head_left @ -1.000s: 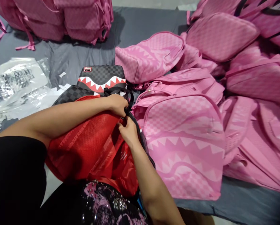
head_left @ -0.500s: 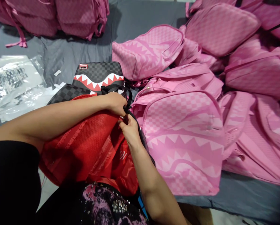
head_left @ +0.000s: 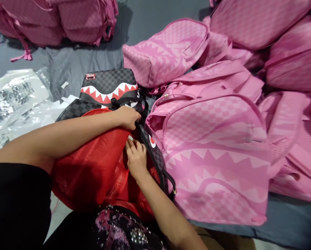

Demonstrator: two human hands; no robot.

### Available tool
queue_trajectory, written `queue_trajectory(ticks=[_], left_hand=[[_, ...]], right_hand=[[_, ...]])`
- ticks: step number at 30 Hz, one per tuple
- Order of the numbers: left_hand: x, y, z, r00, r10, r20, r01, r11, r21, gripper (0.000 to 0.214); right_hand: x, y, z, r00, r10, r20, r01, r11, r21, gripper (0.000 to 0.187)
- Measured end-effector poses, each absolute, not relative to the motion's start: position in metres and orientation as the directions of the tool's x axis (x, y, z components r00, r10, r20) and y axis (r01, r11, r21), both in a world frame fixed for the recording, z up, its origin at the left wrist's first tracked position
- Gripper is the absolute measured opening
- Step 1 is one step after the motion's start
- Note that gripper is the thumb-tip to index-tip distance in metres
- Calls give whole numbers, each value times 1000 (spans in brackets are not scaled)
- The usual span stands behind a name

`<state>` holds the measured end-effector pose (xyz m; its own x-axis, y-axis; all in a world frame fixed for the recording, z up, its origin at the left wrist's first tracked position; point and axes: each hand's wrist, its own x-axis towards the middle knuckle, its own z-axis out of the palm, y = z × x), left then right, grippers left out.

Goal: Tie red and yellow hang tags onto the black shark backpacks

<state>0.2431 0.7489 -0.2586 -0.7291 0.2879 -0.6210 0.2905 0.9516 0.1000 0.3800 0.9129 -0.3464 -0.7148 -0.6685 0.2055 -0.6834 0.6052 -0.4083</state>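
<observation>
An unzipped backpack lies in front of me, its red lining (head_left: 92,166) turned outward and its black checkered side (head_left: 155,152) to the right. My left hand (head_left: 129,117) is closed round the top edge of this backpack, near a black strap. Just below it, inside the opening, my right hand (head_left: 137,158) has bent fingers against the lining. A small white piece (head_left: 130,138) shows at those fingertips; its kind is unclear. Beyond my left hand lies a black checkered panel (head_left: 108,83) with a red and white shark-teeth print and a small red label.
Pink checkered backpacks with shark-teeth prints (head_left: 215,159) are piled to the right. More pink bags (head_left: 79,24) stand at the back left. Clear plastic wrapping (head_left: 17,100) lies at the left on the grey cloth (head_left: 150,14).
My right hand has dropped away from my left hand and down into the backpack's opening. The bag's mouth gapes wider, showing more of its black checkered side. My view has shifted slightly.
</observation>
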Motion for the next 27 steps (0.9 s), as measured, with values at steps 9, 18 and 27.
queue_trajectory(ticks=[9, 18, 27], left_hand=[[233, 760, -270, -650, 249, -718, 299, 952, 59, 49], [237, 758, -261, -699, 202, -686, 201, 976, 82, 43], [236, 764, -278, -672, 206, -711, 193, 976, 100, 42]], right_hand=[[382, 913, -342, -747, -641, 176, -641, 626, -443, 42], [388, 915, -334, -799, -585, 139, -559, 637, -531, 41], [404, 916, -341, -770, -627, 117, -606, 663, -439, 40]])
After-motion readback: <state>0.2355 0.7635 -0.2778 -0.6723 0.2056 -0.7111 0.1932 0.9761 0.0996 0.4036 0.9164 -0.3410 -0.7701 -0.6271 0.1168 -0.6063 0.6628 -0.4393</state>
